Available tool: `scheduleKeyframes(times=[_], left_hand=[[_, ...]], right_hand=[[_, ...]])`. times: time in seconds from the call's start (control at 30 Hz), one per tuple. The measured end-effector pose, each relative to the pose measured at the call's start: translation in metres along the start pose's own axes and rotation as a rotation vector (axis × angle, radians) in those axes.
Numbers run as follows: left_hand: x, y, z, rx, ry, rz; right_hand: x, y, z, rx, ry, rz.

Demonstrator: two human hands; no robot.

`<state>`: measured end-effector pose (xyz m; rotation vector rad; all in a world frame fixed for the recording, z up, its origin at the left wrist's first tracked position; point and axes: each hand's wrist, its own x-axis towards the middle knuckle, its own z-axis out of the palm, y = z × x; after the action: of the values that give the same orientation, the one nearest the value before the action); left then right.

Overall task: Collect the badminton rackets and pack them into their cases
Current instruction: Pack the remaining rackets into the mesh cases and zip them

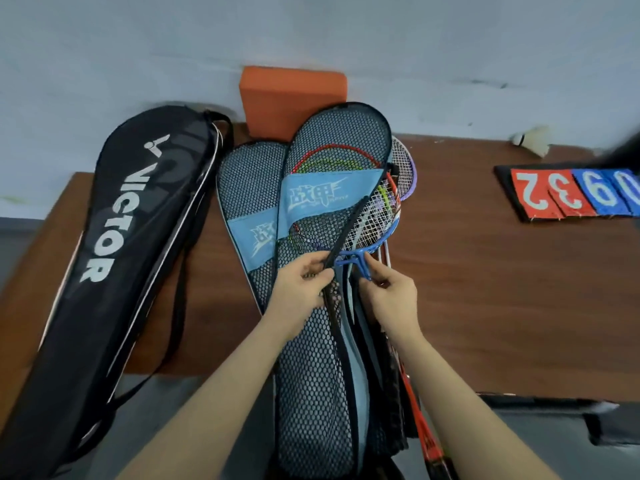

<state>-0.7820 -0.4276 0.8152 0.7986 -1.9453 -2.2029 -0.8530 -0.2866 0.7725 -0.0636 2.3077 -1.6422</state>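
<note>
A black mesh racket case (332, 143) with a light-blue band lies lengthwise on the brown table (485, 289), holding a red-framed racket (322, 148). A blue-framed racket (384, 233) lies half inside its open right edge. My left hand (304, 289) pinches the case's black edge at the opening. My right hand (393, 296) pinches the blue racket's throat. Another purple-framed racket head (408, 174) pokes out on the right beneath. A second mesh case (249, 188) lies under the first, to its left.
A large black VICTOR racket bag (114, 258) with a strap lies on the table's left. An orange block (291, 98) stands against the wall behind the cases. A flip scoreboard (568, 192) and a white shuttlecock (531, 140) sit at the right.
</note>
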Motion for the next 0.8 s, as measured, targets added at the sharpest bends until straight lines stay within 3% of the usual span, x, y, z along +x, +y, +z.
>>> scheduleKeyframes(times=[0.17,0.4,0.57,0.7,0.8], left_hand=[[0.002,0.007,-0.004,-0.238,-0.123,-0.134],[0.001,-0.003,-0.005,-0.030,-0.210,-0.094],[0.009,-0.004,-0.007,0.174,-0.149,-0.005],[0.000,-0.030,-0.005,0.442,0.046,0.069],[-0.014,-0.055,-0.002,0.538,-0.015,0.081]], right_hand=[[0.001,0.008,-0.001,0.024,-0.001,0.046],[0.016,-0.003,0.007,0.029,-0.033,-0.008],[0.030,-0.009,0.016,0.099,-0.060,0.033],[0.024,0.004,0.017,0.117,-0.100,0.046],[0.015,0.011,0.011,0.160,-0.118,0.067]])
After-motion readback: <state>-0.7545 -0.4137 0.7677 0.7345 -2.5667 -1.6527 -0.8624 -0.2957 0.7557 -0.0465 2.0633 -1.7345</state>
